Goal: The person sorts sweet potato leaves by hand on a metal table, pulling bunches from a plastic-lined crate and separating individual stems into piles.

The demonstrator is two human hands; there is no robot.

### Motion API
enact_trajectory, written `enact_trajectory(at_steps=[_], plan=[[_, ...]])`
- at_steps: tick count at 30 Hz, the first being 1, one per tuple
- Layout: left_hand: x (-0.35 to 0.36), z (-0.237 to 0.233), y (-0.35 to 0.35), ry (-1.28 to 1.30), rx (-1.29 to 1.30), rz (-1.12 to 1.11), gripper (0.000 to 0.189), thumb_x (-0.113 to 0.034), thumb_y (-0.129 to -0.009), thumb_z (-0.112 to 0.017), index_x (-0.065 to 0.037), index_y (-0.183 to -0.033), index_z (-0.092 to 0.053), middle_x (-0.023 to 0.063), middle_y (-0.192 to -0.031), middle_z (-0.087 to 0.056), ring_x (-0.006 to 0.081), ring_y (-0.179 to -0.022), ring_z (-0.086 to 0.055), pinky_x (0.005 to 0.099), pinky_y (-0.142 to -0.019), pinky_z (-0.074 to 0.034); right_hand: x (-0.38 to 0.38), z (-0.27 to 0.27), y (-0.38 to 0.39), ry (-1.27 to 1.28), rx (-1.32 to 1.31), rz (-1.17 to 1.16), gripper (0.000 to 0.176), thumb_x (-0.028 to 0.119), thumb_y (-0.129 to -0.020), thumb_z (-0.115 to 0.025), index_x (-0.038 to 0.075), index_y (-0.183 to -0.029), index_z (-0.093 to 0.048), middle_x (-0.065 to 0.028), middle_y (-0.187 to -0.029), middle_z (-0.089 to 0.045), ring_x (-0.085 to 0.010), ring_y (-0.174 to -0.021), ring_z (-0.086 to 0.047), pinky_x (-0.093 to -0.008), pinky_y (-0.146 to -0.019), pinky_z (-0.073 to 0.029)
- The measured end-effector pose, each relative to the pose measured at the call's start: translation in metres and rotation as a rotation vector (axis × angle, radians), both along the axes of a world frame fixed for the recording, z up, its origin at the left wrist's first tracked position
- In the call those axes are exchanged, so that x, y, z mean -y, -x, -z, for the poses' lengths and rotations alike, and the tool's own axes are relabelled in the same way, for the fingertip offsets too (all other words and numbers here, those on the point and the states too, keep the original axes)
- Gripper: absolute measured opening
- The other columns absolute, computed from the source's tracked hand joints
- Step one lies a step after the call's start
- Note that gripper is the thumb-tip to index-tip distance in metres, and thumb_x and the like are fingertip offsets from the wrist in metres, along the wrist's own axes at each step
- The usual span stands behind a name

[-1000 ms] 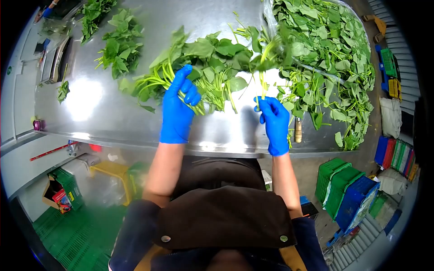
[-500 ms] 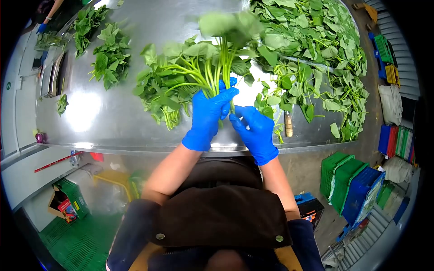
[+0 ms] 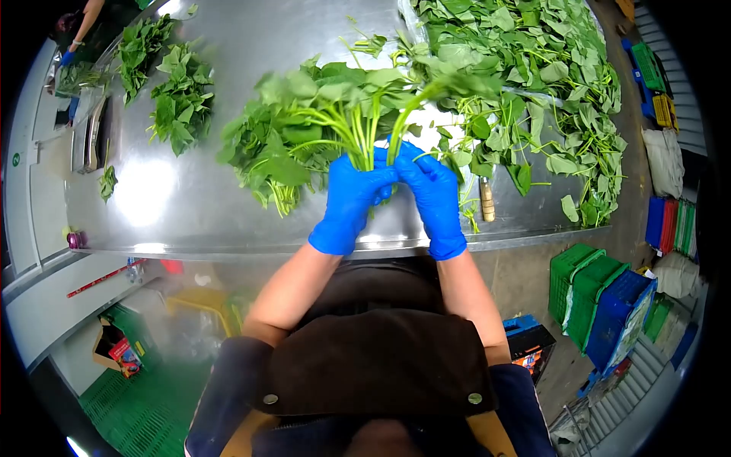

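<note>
My left hand (image 3: 349,194), in a blue glove, is closed around a bunch of leafy green stems (image 3: 358,126) held upright above the metal table. Close beside it, my gloved right hand (image 3: 431,190) pinches a few leafy stems (image 3: 405,114) at the bunch's right side. Their tops lean to the right and are blurred. The stem ends are partly hidden by my fingers. Behind and left of my left hand lies another leafy bunch (image 3: 278,171) on the table. A wooden-handled tool (image 3: 487,199) lies right of my right hand, its far end under leaves.
A large heap of leafy greens (image 3: 525,84) covers the right of the metal table (image 3: 251,23). Two bunches (image 3: 181,103) lie at the left. Stacked green and blue crates (image 3: 586,301) stand on the floor at right. Another person's arm (image 3: 90,19) shows at top left.
My right hand has moved up and closer to my left hand. The stems near it, upright before, now lean to the right. My left hand keeps its hold on the bunch.
</note>
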State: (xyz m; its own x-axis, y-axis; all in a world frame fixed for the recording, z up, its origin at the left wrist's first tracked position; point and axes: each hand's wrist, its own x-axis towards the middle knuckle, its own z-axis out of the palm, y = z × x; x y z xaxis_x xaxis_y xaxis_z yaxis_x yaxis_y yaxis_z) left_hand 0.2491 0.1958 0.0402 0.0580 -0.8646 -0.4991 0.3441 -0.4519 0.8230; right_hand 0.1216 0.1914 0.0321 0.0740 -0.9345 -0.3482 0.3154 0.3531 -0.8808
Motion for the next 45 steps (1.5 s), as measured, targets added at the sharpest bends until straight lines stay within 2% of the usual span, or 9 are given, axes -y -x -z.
enact_trajectory(at_steps=[13, 17, 27, 28, 31, 34, 36, 39, 45], plan=[[0.001, -0.004, -0.014, -0.016, -0.013, -0.025, 0.018, -0.004, -0.069, -0.076, -0.001, -0.082, -0.064, 0.0057, -0.065, -0.061, 0.0094, -0.047, -0.052, 0.0216, -0.041, -0.037, 0.007, -0.004, -0.018, -0.018, 0.028, 0.031, 0.027, 0.017, -0.089, -0.058, -0.002, -0.108, -0.063, -0.0074, -0.098, -0.065, -0.0096, -0.084, -0.059, -0.0228, -0.081, -0.046], [0.004, -0.002, -0.024, 0.079, -0.112, -0.278, 0.02, -0.006, -0.075, -0.071, 0.001, -0.091, -0.061, 0.0039, -0.062, -0.057, 0.0092, -0.046, -0.049, 0.0205, -0.04, -0.033, 0.008, 0.005, -0.023, -0.16, 0.418, 0.154, 0.032, 0.021, -0.093, -0.051, 0.0, -0.117, -0.055, -0.0117, -0.111, -0.06, -0.0198, -0.097, -0.061, -0.0317, -0.086, -0.048], [0.018, -0.013, -0.073, 0.2, -0.295, -0.565, 0.012, -0.015, -0.089, -0.06, -0.005, -0.093, -0.057, -0.0015, -0.065, -0.048, 0.004, -0.051, -0.04, 0.019, -0.043, -0.029, 0.044, 0.01, 0.022, 0.069, 0.271, 0.36, 0.035, 0.022, -0.092, -0.053, 0.004, -0.122, -0.053, -0.0023, -0.092, -0.06, -0.0108, -0.08, -0.057, -0.0252, -0.071, -0.049], [0.02, -0.016, -0.088, 0.201, -0.266, -0.59, 0.012, -0.017, -0.09, -0.059, -0.006, -0.092, -0.057, -0.0022, -0.065, -0.047, 0.0034, -0.053, -0.041, 0.0186, -0.044, -0.03, 0.051, 0.004, 0.036, 0.007, 0.088, 0.477, 0.04, 0.025, -0.092, -0.053, 0.005, -0.127, -0.049, -0.0046, -0.099, -0.061, -0.0131, -0.089, -0.059, -0.0276, -0.081, -0.049], [0.02, -0.006, -0.126, 0.244, -0.391, -0.557, 0.015, -0.018, -0.091, -0.057, -0.007, -0.1, -0.057, 0.0008, -0.078, -0.054, 0.0063, -0.061, -0.046, 0.0211, -0.047, -0.034, 0.059, 0.021, 0.074, -0.022, 0.692, 0.457, 0.044, 0.031, -0.091, -0.054, 0.004, -0.126, -0.048, -0.0131, -0.113, -0.058, -0.0231, -0.106, -0.057, -0.0355, -0.096, -0.046], [0.02, -0.017, -0.127, 0.21, -0.512, -0.562, 0.017, -0.02, -0.092, -0.055, -0.007, -0.102, -0.055, 0.0014, -0.076, -0.051, 0.0091, -0.064, -0.048, 0.0218, -0.048, -0.035, 0.04, 0.078, 0.071, -0.147, 0.564, 0.148, 0.042, 0.035, -0.09, -0.056, 0.002, -0.116, -0.053, -0.0136, -0.111, -0.059, -0.024, -0.1, -0.059, -0.0358, -0.09, -0.05], [0.016, -0.008, -0.128, 0.217, -0.587, -0.501, 0.019, -0.021, -0.093, -0.052, -0.008, -0.106, -0.055, 0.0004, -0.075, -0.048, 0.0096, -0.064, -0.043, 0.0218, -0.048, -0.034, 0.018, 0.079, 0.018, -0.273, -0.115, -0.004, 0.036, 0.032, -0.089, -0.059, 0.001, -0.109, -0.058, -0.0095, -0.096, -0.064, -0.0225, -0.083, -0.063, -0.0322, -0.076, -0.053], [0.016, 0.002, -0.132, 0.278, -0.684, -0.389, 0.02, -0.024, -0.094, -0.049, -0.009, -0.106, -0.054, -0.0015, -0.071, -0.043, 0.0101, -0.063, -0.039, 0.0219, -0.051, -0.033, -0.004, 0.085, -0.019, 0.134, -1.036, -0.172, 0.036, 0.031, -0.084, -0.064, 0.007, -0.11, -0.062, -0.0093, -0.091, -0.068, -0.0168, -0.074, -0.063, -0.0291, -0.069, -0.05], [0.01, -0.009, -0.126, 0.194, -0.544, -0.485, 0.027, -0.025, -0.093, -0.05, -0.004, -0.109, -0.055, -0.0011, -0.068, -0.043, 0.0151, -0.072, -0.05, 0.0277, -0.061, -0.042, 0.0, 0.058, -0.049, 0.295, -1.263, -0.381, 0.037, 0.04, -0.078, -0.064, 0.012, -0.102, -0.064, -0.0081, -0.081, -0.065, -0.0291, -0.074, -0.063, -0.0388, -0.067, -0.048]])
